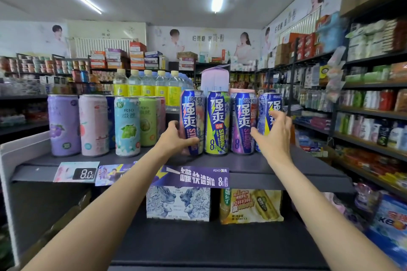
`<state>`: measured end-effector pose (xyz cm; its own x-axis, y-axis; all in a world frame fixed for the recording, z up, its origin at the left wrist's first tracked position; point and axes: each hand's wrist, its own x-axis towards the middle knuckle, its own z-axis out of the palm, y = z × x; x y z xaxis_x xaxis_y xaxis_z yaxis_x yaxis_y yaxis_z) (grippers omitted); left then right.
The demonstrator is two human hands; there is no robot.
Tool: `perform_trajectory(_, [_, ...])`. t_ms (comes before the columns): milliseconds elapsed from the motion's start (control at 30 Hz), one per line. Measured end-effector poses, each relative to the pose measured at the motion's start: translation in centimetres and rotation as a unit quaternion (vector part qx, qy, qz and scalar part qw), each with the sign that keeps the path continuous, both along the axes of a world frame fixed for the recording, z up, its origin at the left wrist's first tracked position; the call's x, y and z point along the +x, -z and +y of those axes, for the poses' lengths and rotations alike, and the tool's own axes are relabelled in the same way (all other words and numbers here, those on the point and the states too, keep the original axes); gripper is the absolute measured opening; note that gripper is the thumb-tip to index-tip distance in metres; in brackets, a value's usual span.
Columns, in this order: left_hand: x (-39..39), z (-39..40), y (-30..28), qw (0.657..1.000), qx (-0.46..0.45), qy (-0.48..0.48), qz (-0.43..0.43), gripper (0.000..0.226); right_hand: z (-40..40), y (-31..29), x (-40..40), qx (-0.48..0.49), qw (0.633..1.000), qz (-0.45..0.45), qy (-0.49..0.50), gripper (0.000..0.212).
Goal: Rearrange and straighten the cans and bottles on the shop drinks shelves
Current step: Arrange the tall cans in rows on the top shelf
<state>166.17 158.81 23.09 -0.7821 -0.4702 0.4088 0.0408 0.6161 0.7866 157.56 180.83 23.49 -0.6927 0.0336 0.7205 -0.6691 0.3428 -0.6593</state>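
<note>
The left hand [176, 138] grips the low side of the leftmost blue can [192, 122], which stands in a row of four on the top shelf [286, 165]. The right hand [272, 133] hovers with fingers spread beside the rightmost can [269, 114], holding nothing. The cans are probably stiff, smooth and weighty (if full); grasp them mid-body.

Both forearms are bare, with no sleeves visible.
</note>
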Motion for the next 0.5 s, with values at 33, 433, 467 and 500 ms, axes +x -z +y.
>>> perform_trajectory(33, [0.9,0.0,-0.3,0.999,-0.025,-0.012,0.016,0.072,-0.4,-0.2,0.4,0.005,1.000,0.011,-0.008,0.052])
perform_trajectory(433, [11.5,-8.9,-1.0,0.914,-0.214,-0.268,0.217,0.034,-14.5,-2.5,9.1,0.169,0.960,0.028,-0.221,0.051])
perform_trajectory(467, [12.1,-10.0,-0.7,0.916,-0.212,-0.276,0.199,0.040,-16.2,-2.3,9.5,0.188,0.954,-0.010,-0.234,0.055])
perform_trajectory(500, [12.7,-11.1,-0.4,0.923,-0.206,-0.269,0.183,0.045,-17.9,-2.1,9.8,0.194,0.947,-0.056,-0.250,0.058])
